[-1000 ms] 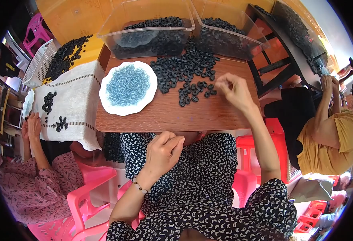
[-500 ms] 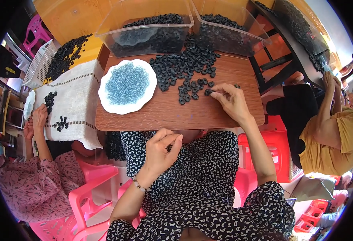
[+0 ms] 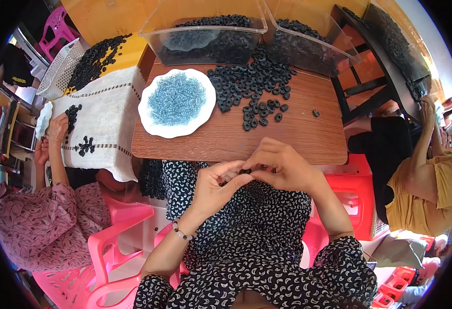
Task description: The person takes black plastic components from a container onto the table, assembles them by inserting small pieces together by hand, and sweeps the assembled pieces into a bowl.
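Note:
My left hand [image 3: 213, 188] and my right hand [image 3: 287, 168] meet over my lap, just below the table's front edge. A small dark piece [image 3: 245, 171] shows between the fingertips of both hands, and both are closed around it. My left fingers curl over, so whatever else they hold is hidden. On the brown wooden table [image 3: 185, 148] lies a heap of small black ring-like pieces [image 3: 246, 82]. A smaller group of these pieces [image 3: 262, 109] is nearer to me. One single black piece [image 3: 315, 113] lies apart to the right.
A white scalloped plate [image 3: 149, 126] of clear bluish beads [image 3: 177, 98] stands left on the table. Two clear bins [image 3: 205, 54] of black pieces stand behind. On the left, a person's hand [image 3: 57, 129] works over a cloth-covered table [image 3: 102, 98]; a person in yellow [image 3: 421, 190] sits right.
My right hand has left the table with a black piece and come down to my left hand. The view has shifted slightly, so the table appears further right and higher.

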The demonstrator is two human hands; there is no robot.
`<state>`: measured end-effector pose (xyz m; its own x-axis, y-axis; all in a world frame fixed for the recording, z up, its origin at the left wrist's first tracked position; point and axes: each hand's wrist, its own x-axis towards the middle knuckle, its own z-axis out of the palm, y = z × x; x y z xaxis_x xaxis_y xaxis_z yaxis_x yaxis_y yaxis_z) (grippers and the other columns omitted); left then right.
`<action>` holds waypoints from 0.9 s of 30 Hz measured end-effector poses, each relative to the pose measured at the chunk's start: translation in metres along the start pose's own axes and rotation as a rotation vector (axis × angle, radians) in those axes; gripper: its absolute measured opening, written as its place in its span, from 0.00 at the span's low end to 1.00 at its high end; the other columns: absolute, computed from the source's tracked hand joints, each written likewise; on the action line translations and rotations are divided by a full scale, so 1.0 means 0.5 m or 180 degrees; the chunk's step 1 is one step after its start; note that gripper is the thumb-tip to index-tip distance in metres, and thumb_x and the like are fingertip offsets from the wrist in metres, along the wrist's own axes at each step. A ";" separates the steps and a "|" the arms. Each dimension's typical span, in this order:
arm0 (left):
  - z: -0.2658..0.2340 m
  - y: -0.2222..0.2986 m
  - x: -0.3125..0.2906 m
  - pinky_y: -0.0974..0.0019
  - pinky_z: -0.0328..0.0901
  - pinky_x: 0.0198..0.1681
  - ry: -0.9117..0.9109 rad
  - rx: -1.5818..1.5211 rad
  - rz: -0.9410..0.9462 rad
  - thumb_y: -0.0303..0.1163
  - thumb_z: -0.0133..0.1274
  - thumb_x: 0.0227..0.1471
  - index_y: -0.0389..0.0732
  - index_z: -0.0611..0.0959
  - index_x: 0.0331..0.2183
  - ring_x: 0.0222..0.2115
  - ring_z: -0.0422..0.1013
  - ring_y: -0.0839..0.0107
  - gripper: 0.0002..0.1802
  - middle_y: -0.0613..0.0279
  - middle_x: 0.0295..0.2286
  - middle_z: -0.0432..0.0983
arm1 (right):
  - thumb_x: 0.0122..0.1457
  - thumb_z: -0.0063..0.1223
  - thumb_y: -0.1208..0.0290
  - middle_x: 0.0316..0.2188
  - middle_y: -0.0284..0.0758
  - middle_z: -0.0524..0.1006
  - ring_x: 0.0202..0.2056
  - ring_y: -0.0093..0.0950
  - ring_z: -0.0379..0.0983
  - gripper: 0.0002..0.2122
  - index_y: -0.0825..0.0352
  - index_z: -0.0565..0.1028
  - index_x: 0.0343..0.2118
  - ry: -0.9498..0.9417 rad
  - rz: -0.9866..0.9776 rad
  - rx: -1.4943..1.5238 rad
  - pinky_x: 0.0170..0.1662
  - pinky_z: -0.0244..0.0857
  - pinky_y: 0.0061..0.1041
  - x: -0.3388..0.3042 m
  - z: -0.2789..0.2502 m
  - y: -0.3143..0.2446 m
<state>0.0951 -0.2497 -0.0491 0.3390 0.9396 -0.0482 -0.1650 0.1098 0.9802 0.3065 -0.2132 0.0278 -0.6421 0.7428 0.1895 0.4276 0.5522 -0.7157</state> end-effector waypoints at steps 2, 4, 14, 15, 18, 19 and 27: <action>-0.003 0.002 -0.002 0.76 0.71 0.35 -0.0021 0.0067 0.0065 0.27 0.64 0.55 0.33 0.83 0.48 0.31 0.76 0.81 0.19 0.62 0.34 0.83 | 0.52 0.64 0.73 0.31 0.34 0.79 0.37 0.37 0.73 0.11 0.65 0.79 0.39 -0.0158 0.0051 -0.0054 0.39 0.69 0.36 0.004 -0.005 -0.009; -0.005 0.005 0.000 0.74 0.72 0.35 -0.0231 -0.0354 -0.0189 0.26 0.62 0.56 0.32 0.83 0.48 0.31 0.77 0.80 0.18 0.59 0.35 0.84 | 0.52 0.64 0.72 0.31 0.35 0.78 0.36 0.36 0.73 0.11 0.64 0.78 0.39 -0.0421 0.0274 -0.0028 0.37 0.69 0.36 0.008 -0.011 -0.018; -0.021 0.010 0.007 0.73 0.72 0.35 -0.0221 -0.0493 -0.0329 0.37 0.55 0.63 0.32 0.83 0.48 0.30 0.77 0.76 0.19 0.58 0.33 0.83 | 0.55 0.65 0.74 0.30 0.35 0.78 0.33 0.30 0.77 0.08 0.67 0.79 0.36 0.0100 0.0465 -0.0137 0.35 0.69 0.28 0.036 -0.045 0.052; -0.020 0.012 0.007 0.73 0.72 0.35 -0.0209 -0.0494 -0.0323 0.37 0.55 0.63 0.32 0.83 0.48 0.30 0.77 0.76 0.19 0.58 0.33 0.83 | 0.56 0.64 0.74 0.31 0.36 0.79 0.33 0.30 0.76 0.07 0.68 0.79 0.36 0.0204 0.0513 -0.0468 0.35 0.69 0.28 0.042 -0.053 0.066; -0.016 0.019 0.007 0.73 0.71 0.35 0.0072 -0.0518 -0.0372 0.38 0.54 0.64 0.33 0.84 0.46 0.30 0.77 0.76 0.18 0.58 0.33 0.83 | 0.57 0.62 0.74 0.30 0.37 0.79 0.32 0.32 0.76 0.06 0.68 0.79 0.35 0.0315 0.0562 -0.0797 0.34 0.68 0.28 0.058 -0.067 0.093; -0.015 0.017 0.008 0.73 0.71 0.35 0.0091 -0.0508 -0.0349 0.38 0.54 0.64 0.33 0.84 0.46 0.30 0.77 0.76 0.18 0.58 0.34 0.83 | 0.57 0.61 0.74 0.29 0.38 0.79 0.31 0.32 0.76 0.05 0.68 0.79 0.35 0.0359 0.0640 -0.0841 0.34 0.68 0.29 0.066 -0.069 0.100; -0.012 0.007 0.008 0.74 0.71 0.37 0.0324 -0.0562 -0.0164 0.37 0.56 0.63 0.31 0.82 0.47 0.31 0.76 0.78 0.19 0.59 0.34 0.83 | 0.56 0.60 0.74 0.25 0.37 0.78 0.30 0.35 0.73 0.05 0.69 0.78 0.32 0.0511 -0.0187 -0.0696 0.40 0.66 0.32 0.207 -0.007 0.105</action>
<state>0.0902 -0.2436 -0.0468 0.2573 0.9582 -0.1253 -0.3126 0.2052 0.9275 0.2644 -0.1061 0.0123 -0.5683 0.7480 0.3430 0.5309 0.6517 -0.5416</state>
